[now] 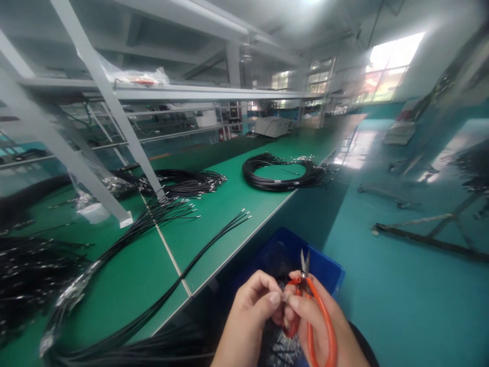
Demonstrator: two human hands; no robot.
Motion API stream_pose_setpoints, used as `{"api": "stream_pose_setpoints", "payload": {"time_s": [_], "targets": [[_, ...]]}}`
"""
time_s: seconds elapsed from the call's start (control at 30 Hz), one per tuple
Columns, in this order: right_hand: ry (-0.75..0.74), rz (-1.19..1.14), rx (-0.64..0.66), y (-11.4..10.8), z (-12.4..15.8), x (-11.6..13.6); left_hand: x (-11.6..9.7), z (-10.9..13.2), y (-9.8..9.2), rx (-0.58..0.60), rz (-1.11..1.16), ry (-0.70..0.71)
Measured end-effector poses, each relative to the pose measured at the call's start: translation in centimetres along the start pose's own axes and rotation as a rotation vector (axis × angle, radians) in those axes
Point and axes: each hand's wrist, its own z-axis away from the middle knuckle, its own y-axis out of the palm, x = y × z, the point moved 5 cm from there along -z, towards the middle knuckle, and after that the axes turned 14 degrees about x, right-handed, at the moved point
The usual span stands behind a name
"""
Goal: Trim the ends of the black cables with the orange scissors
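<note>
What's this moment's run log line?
Left hand: fingertips pinched, contents unclear | Right hand: holding orange-handled scissors | Below: blue bin | Bench: coiled black cables

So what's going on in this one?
A person works with both bare hands above a blue bin. The right hand holds orange-handled scissors, blades slightly apart and pointing away. The thumb and fingers of the left hand meet the right's at a small item, too blurred to identify. On the green table alongside lie bundled black cables and, farther off, a black coil.
</note>
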Motion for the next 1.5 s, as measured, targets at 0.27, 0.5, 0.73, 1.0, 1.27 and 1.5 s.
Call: {"api": "stream_pose_setpoints", "payload": {"time_s": [0.27, 0.5, 0.73, 1.0, 1.27, 1.5], "targets": [[0.021, -0.093, -0.051, 0.7, 0.2, 0.7, -1.8, 0.7, -1.3, -0.139, -0.369, 0.044], [0.078, -0.156, -0.082, 0.8, 0.5, 0.7, -4.5, 2.0, 1.0, -0.222, -1.282, 0.352], [0.013, -0.164, 0.012, 1.5, 0.0, 0.8, -3.8, 1.7, -1.2, -0.155, -0.934, 0.077], [-0.011, -0.059, 0.016, 1.9, -0.7, 0.5, -1.5, 1.3, -0.8, -0.075, -0.319, 0.041], [0.041, -0.006, -0.082, 2.0, -0.2, 0.9, -0.5, 1.3, -0.6, -0.079, -0.163, 0.058], [-0.006, 0.040, -0.058, 1.0, -0.6, 0.5, 0.3, 1.1, -1.9, -0.093, -0.135, -0.022]]}}
